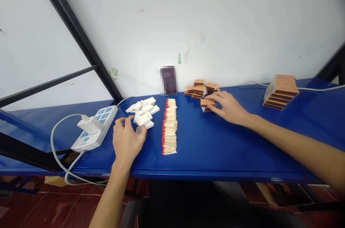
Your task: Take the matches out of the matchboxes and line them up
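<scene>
My right hand (229, 107) has its thumb and fingers on the edges of an orange-brown matchbox sleeve (207, 102), which lies over another one on the blue table. Behind it is a loose heap of similar matchbox sleeves (199, 89). On the left, my left hand (128, 138) is held with its thumb and fingers apart, beside a pile of white matchbox trays (144, 111). Its thumb is close to the nearest tray; whether it touches cannot be told. Between the hands a long row of red-headed matches (169, 127) lies on the table.
A white power strip (104, 120) with a plugged-in charger (91, 125) and looping cable stands at the left. At the far right is a neat stack of matchboxes (281, 91). A blurred dark purple object (169, 80) leans against the wall. Black metal posts frame the blue table (215, 156).
</scene>
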`<state>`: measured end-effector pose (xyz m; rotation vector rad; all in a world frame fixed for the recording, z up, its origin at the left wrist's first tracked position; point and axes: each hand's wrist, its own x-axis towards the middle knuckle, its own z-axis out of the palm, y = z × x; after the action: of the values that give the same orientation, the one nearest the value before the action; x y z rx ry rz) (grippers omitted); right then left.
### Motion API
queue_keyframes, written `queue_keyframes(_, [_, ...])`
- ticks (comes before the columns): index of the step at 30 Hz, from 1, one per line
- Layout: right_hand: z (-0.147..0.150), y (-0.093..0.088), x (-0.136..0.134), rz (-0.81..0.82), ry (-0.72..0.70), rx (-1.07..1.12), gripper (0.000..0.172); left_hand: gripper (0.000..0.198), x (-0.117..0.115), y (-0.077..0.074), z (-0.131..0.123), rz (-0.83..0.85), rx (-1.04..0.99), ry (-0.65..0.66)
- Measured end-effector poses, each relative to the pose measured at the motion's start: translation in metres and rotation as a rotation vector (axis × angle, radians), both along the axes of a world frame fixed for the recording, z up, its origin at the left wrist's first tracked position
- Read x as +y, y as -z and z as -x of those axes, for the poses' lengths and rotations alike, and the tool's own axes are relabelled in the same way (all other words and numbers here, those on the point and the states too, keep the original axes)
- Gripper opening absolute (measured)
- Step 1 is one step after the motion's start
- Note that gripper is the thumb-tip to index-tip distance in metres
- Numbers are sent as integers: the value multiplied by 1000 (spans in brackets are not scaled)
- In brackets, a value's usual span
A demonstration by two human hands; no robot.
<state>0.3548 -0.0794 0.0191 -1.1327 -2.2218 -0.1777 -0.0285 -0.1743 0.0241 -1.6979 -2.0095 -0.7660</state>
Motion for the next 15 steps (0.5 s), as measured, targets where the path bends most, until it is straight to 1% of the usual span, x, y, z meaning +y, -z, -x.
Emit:
queue_keyframes(2, [2, -2, -3, -58, -58, 42, 30, 49, -1, -1, -2, -59, -21, 21])
queue_keyframes(3, [4, -4, -5, -92, -89, 60, 30, 47, -2, -3, -3, -96, -34, 55])
queue_keyframes(4, [6, -5, -8, -125, -118, 73, 30, 42, -4, -5, -4, -131, -46, 107])
queue_keyframes(6, [11, -7, -13, -179, -163, 95, 29, 24, -8, -8, -7, -173, -66, 256])
queue_keyframes(8, [16, -7, -17, -210, -198, 115, 30, 11, -12, -12, -10, -160, -85, 428])
queue_keyframes(10, [20, -5, -19, -222, -227, 135, 32, 12, -15, -14, -13, -140, -113, 552])
queue_keyframes(13, [22, -1, -19, -225, -257, 137, 35, 7, -16, -14, -15, -125, -156, 642])
queue_keyframes(15, [22, 1, -19, -221, -268, 121, 36, 9, -17, -14, -14, -77, -205, 684])
